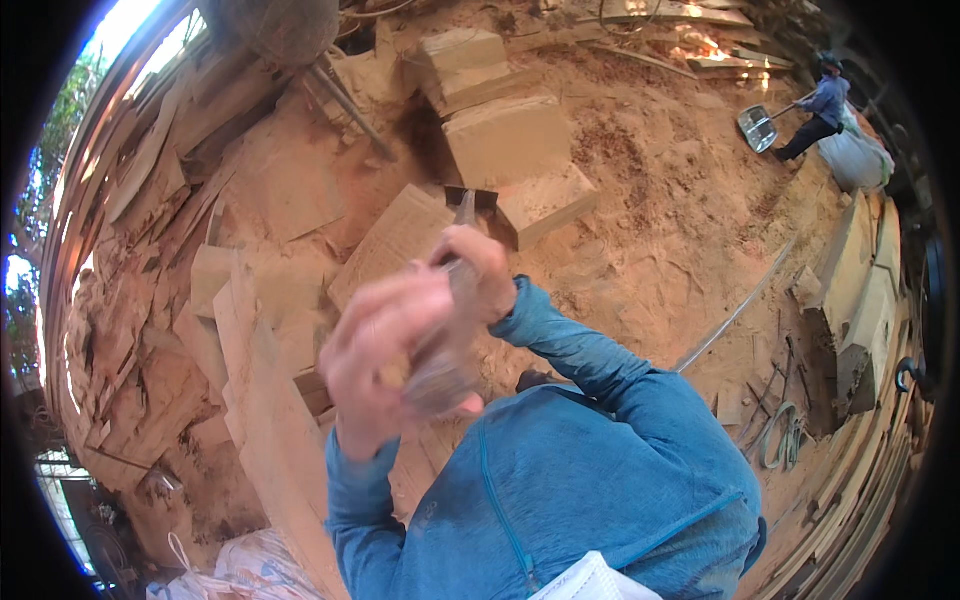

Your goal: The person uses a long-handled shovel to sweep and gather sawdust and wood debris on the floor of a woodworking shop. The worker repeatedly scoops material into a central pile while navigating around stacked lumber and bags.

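Observation:
Both my hands are wrapped round the handle of a shovel (463, 280), held close in front of me. My right hand (484, 268) grips it farther out, near the metal neck. Closer to my body, my left hand (375, 345) is closed round the near end, which is smeared by motion. Beyond the right hand, the dark metal blade (484, 198) shows only in part, over the edge of pale squared timber blocks (395, 235). Whether it touches the wood I cannot tell.
Big timber blocks (508, 140) lie ahead on sawdust-covered ground (650, 240). Scrap boards pile up at left (150, 190). A long rod (738, 310) and squared beams (862, 310) lie at right. Far right, another person (822, 105) holds a shovel (757, 128) beside a white sack (858, 160).

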Motion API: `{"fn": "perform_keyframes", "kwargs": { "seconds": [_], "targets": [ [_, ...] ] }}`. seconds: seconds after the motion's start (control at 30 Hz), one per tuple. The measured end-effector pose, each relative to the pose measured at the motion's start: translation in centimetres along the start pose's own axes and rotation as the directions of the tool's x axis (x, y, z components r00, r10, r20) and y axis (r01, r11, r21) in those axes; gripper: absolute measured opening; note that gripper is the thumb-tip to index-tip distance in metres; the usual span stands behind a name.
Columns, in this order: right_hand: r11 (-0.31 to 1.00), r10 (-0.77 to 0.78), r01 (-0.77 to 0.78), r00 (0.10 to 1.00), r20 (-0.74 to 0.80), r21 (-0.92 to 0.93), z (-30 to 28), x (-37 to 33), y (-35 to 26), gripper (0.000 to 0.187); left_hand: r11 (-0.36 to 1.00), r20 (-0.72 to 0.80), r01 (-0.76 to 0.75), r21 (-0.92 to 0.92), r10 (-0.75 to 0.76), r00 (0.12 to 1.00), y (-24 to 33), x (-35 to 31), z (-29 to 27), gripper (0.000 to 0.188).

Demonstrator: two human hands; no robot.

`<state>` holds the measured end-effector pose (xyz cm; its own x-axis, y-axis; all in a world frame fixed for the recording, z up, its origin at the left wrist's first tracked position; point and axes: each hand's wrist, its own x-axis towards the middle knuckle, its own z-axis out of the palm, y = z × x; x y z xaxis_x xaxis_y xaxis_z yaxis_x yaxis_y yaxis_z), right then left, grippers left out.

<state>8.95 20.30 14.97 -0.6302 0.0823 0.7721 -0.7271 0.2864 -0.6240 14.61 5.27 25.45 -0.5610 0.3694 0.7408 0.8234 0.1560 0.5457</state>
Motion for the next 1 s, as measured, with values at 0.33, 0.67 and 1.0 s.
{"fn": "perform_keyframes", "kwargs": {
  "seconds": [0.33,0.67,1.0],
  "targets": [
    [0.971,0.204,-0.180,0.967,-0.151,0.155,-14.2,-2.7,-0.2,0.021,-0.282,0.569,0.778,-0.561,-0.814,0.116,-25.4,-5.5,20.5,0.063],
    [0.980,0.092,-0.084,0.995,-0.039,0.179,-19.6,-6.1,-7.5,0.022,-0.635,0.646,0.130,-0.762,-0.731,0.220,-37.5,-9.4,37.0,0.031],
    [0.964,0.183,-0.264,0.652,-0.736,0.005,-13.3,-9.5,-8.4,0.020,-0.834,0.860,0.275,-0.479,-0.509,-0.046,-39.1,-10.7,40.6,0.026]
  ]
}}
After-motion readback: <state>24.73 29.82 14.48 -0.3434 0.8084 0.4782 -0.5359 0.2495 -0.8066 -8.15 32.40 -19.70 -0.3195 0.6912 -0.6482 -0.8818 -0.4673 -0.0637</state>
